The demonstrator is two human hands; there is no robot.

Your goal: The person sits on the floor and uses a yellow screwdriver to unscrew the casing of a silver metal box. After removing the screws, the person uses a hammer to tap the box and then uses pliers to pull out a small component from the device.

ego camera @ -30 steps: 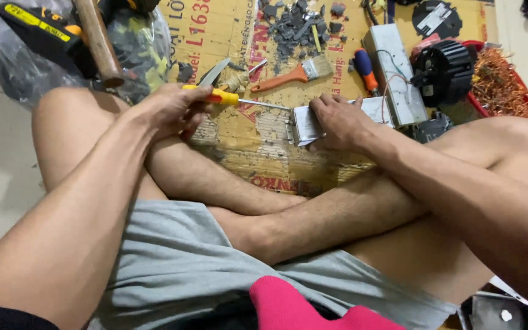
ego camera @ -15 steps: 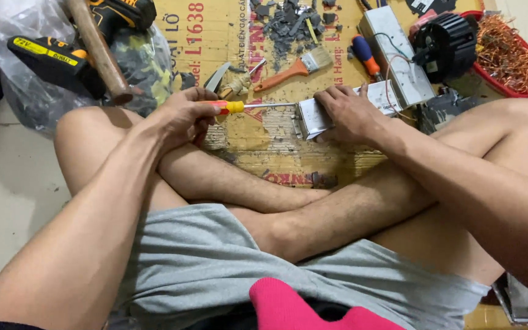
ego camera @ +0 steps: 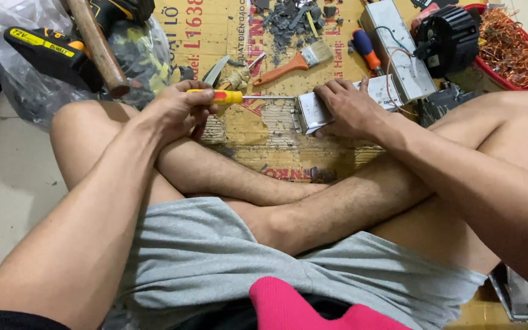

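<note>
I sit cross-legged on a cardboard sheet (ego camera: pixel 276 137). My left hand (ego camera: pixel 175 110) grips a yellow-handled screwdriver (ego camera: pixel 227 96) held level, its shaft pointing right into the end of a small silver metal box (ego camera: pixel 316 113). My right hand (ego camera: pixel 349 107) presses down on top of that box and holds it against the cardboard. The screwdriver tip meets the box's left end; the exact contact point is too small to make out.
A wooden-handled hammer (ego camera: pixel 96 43) and a yellow-black power tool (ego camera: pixel 53 52) lie on a plastic bag at upper left. An orange paintbrush (ego camera: pixel 291 64), a blue-orange screwdriver (ego camera: pixel 366 50), dark scraps, another metal box (ego camera: pixel 398 46), a black motor (ego camera: pixel 450 36) and a red tray of copper wire (ego camera: pixel 511 49) sit behind.
The view has shifted, so the hands and box sit slightly lower in frame. Both hands keep the same hold on the screwdriver and the box.
</note>
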